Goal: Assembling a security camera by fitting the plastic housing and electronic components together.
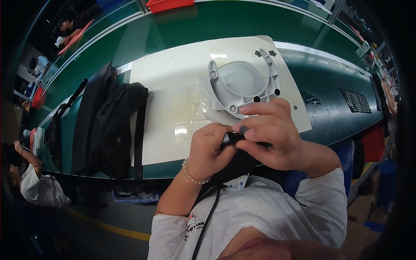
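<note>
Close in front of my chest, my left hand (210, 145) is closed around a small black piece (230, 138) with a shiny edge; its kind is partly hidden by the fingers. Beside it, my right hand (277, 136) pinches a small dark round pad (243, 129) between thumb and fingers. The two hands meet at these pieces. Just beyond them lies a white curved plastic part (223, 97) with a round opening and wheel-shaped sockets. Black round pads (277, 92) cover some spots on its near side, while other sockets show bare.
A pale board (169, 65) lies under the plastic part on the green table (208, 26). Black bags (108, 125) are piled at its left. Small black pieces (272, 53) lie at the board's far right. A black grille (356, 101) is farther right. Another person (41, 186) sits at left.
</note>
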`<state>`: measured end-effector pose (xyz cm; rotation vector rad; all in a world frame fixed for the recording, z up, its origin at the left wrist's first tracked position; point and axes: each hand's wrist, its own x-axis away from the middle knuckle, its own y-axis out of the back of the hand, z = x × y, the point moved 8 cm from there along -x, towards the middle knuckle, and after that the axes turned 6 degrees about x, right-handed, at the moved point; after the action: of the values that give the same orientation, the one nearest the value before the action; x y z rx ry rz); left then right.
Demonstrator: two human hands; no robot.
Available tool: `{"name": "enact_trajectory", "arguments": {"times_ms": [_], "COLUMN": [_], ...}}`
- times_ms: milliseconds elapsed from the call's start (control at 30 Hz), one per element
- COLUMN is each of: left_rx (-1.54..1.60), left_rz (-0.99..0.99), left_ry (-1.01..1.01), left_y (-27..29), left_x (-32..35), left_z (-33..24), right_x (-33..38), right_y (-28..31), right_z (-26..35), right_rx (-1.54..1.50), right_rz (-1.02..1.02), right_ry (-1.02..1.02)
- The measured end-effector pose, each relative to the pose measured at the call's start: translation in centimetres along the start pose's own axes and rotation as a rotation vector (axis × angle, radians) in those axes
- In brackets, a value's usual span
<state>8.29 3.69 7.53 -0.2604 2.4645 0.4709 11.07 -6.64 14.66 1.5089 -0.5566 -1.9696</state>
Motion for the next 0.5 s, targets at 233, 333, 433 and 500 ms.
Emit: {"name": "enact_trajectory", "arguments": {"times_ms": [233,333,433,500], "left_rx": [0.008,0.048,0.096,0.105], "left_rz": [-0.008,-0.034,-0.019,-0.021], "left_ry": [0.079,0.093,0.124,0.131], "left_y": [0.0,0.1,-0.1,0.0], "left_x": [0.2,0.4,0.5,0.4], "left_z": [0.4,0.6,0.8,0.7], "right_x": [1.8,2.3,2.6,2.7], "right_y": [-0.6,-0.7,-0.7,-0.5], "right_z": [1.9,2.3,2.3,2.1], "right_rx": [0.366,0.383,0.398,0.382], "right_rz": [-0.104,-0.112,-0.101,-0.133], "right_ry": [0.215,0.279,0.307,0.286]}}
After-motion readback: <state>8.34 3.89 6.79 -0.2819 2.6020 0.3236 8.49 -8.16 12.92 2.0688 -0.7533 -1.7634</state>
